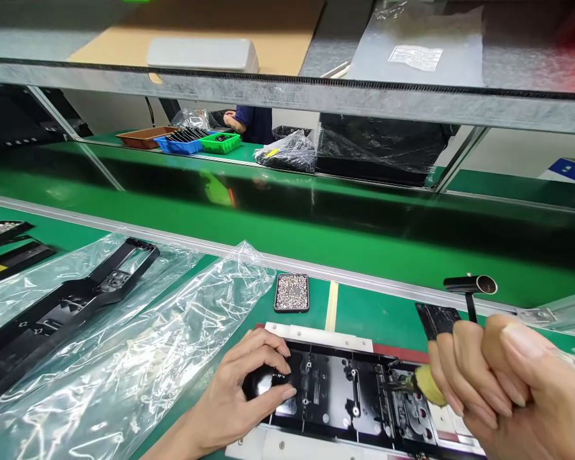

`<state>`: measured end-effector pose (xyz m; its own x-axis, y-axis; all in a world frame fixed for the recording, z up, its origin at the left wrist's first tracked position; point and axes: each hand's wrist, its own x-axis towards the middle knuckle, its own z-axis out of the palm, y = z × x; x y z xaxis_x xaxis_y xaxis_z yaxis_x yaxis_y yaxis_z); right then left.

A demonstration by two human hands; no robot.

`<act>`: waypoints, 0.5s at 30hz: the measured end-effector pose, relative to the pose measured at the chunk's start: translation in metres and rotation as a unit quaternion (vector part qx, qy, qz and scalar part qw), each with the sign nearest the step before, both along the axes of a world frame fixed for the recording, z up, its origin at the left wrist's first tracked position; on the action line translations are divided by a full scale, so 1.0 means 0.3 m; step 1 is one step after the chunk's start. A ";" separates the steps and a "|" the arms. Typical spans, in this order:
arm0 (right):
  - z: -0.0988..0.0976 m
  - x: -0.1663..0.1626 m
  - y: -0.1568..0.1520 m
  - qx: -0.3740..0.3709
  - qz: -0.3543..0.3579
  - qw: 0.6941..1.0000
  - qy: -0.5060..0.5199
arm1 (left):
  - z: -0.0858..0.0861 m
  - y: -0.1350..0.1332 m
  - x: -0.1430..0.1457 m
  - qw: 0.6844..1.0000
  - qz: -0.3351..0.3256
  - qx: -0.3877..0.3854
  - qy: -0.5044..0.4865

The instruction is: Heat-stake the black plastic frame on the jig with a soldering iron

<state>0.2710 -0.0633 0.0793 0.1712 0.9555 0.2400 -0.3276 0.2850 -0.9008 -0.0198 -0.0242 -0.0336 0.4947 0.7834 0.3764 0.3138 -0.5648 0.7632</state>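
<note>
- Green worktable (374,316) runs all along the front, with a shiny green belt (316,204) behind it.
- Left hand (242,399) has its fingers and thumb curled onto the left end of the black plate (335,390) and holds it down.
- Right hand (503,377) is closed tight around a screwdriver (429,385). Only the yellow front end and the thin metal tip stick out of the fist.
- That tip points left and is just over the right part of the black plate. I cannot tell if it touches.
- The black plate lies flat in a white holder (316,334) at the front edge of the table, between the two hands.
- A small tray of screws (292,292) sits near the holder, a bit further back.
- A black pipe (472,284) sticks up just behind the right hand.
- To the left lie clear plastic bags (172,332). One of them has a long black part (76,300) inside.
- Far across the belt are a brown bin (144,136), a blue bin (182,144) and a green bin (220,142) in a row.
- Another person in a dark blue shirt (253,122) is behind those bins.
</note>
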 end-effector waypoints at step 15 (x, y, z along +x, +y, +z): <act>-0.019 -0.047 -0.045 -0.030 0.024 0.999 0.004 | 0.006 0.004 0.006 1.000 0.010 0.004 -0.012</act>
